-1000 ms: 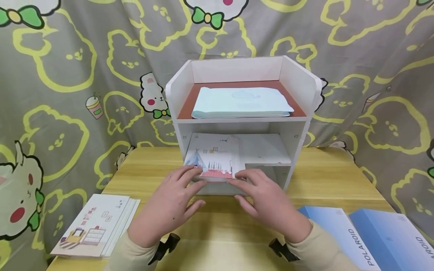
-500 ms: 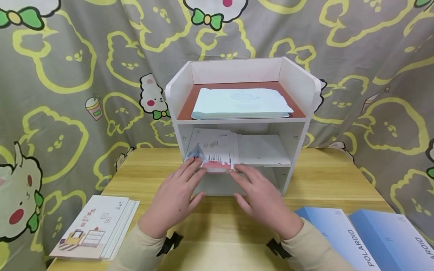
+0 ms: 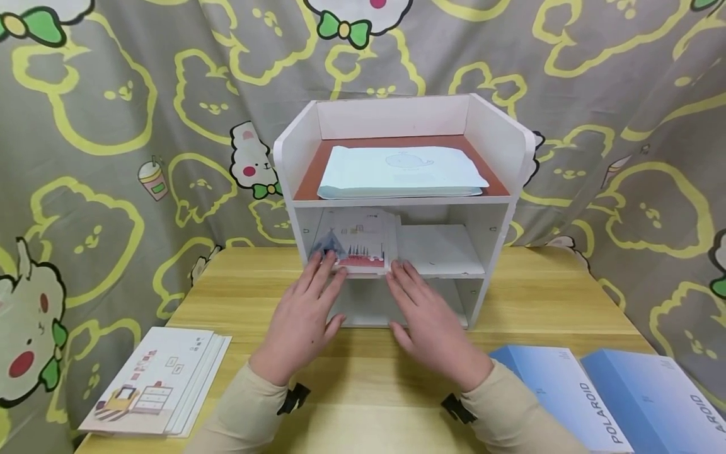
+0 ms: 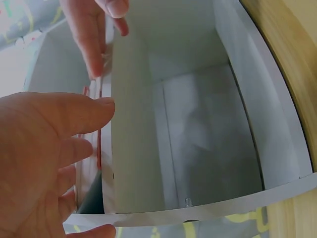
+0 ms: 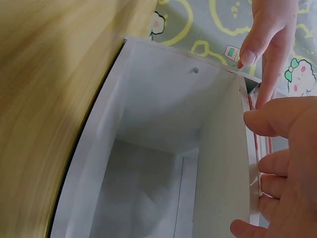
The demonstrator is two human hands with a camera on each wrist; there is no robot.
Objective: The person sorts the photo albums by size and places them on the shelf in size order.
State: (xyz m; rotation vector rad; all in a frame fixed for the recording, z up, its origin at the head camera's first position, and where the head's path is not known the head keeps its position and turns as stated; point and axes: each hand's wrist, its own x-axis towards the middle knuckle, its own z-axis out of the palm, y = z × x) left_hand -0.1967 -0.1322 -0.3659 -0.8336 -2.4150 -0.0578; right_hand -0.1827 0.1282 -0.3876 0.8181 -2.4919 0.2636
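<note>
In the middle compartment of a small white shelf unit (image 3: 493, 252), at the left side, lies a stack of white booklets (image 3: 363, 236), the top cover printed with a blue tent and a red floor. My left hand (image 3: 300, 325) touches the stack's front left edge with nearly straight fingers. At its front right corner the fingertips of my right hand (image 3: 428, 325) rest, also extended. Both thumbs stay apart from the booklets. From the right wrist view, red and white layered edges of the booklets (image 5: 260, 146) show beside the board, partly hidden by my fingers.
A pale blue flat pack (image 3: 403, 173) with a whale drawing lies on the top shelf. Another booklet stack (image 3: 155, 381) sits at the table's left. Two blue boxes (image 3: 561, 391) marked POLAROID lie at the right. A patterned curtain (image 3: 187, 94) hangs behind.
The booklet stack has slid back into the middle compartment, its front edge moving inward from beyond the shelf. Both hands have moved forward with it, fingers straightening.
</note>
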